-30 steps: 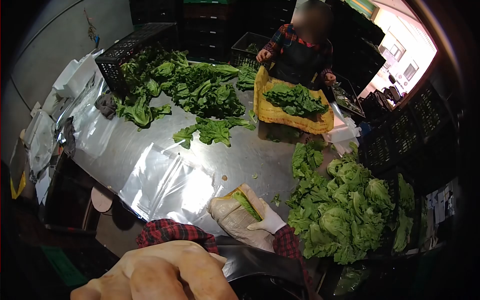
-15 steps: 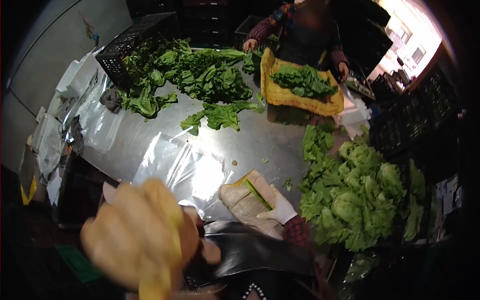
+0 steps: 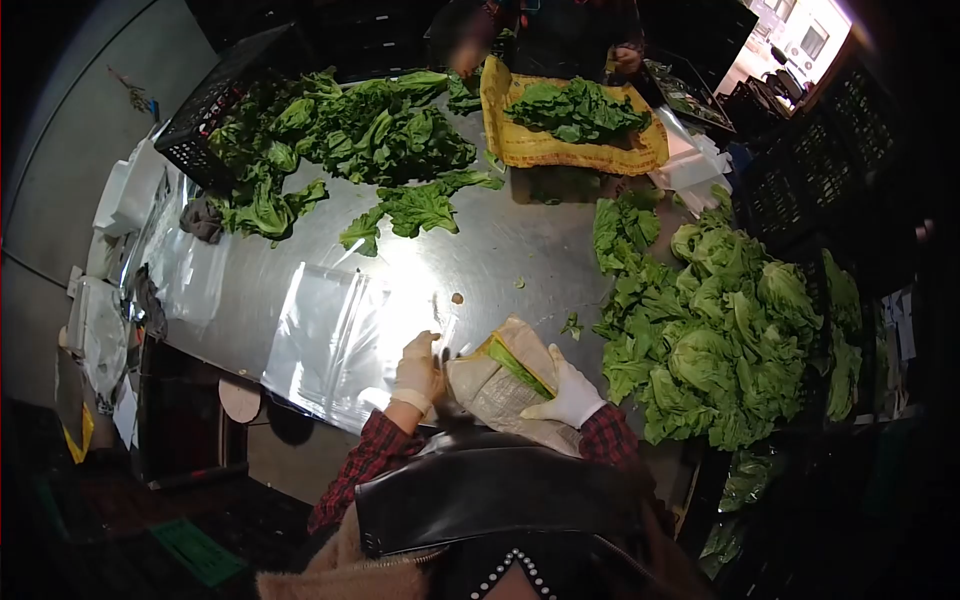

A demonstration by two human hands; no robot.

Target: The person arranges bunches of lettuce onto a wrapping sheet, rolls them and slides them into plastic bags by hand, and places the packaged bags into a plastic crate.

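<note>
A beige woven wrap [image 3: 480,385] with a yellow edge is folded around a green leafy vegetable [image 3: 520,368] at the table's near edge. My right hand [image 3: 570,393], in a white glove, grips the right side of this bundle, thumb on top. Close to the bundle's left side is my left hand [image 3: 415,372], in a pale glove. One finger there stretches forward and the others look loosely bent, with nothing visible in them. Whether it touches the wrap is unclear.
Clear plastic bags [image 3: 318,325] lie left on the metal table [image 3: 400,275]. Leafy greens [image 3: 385,135] are piled at the back, by a black crate [image 3: 240,105]. Lettuce heads [image 3: 715,345] are heaped right. Across the table, a person stands behind greens on a yellow sheet [image 3: 540,158].
My left hand, raised large and blurred before the camera earlier, has come down beside the bundle. My right hand stays on the bundle. The view has shifted a little.
</note>
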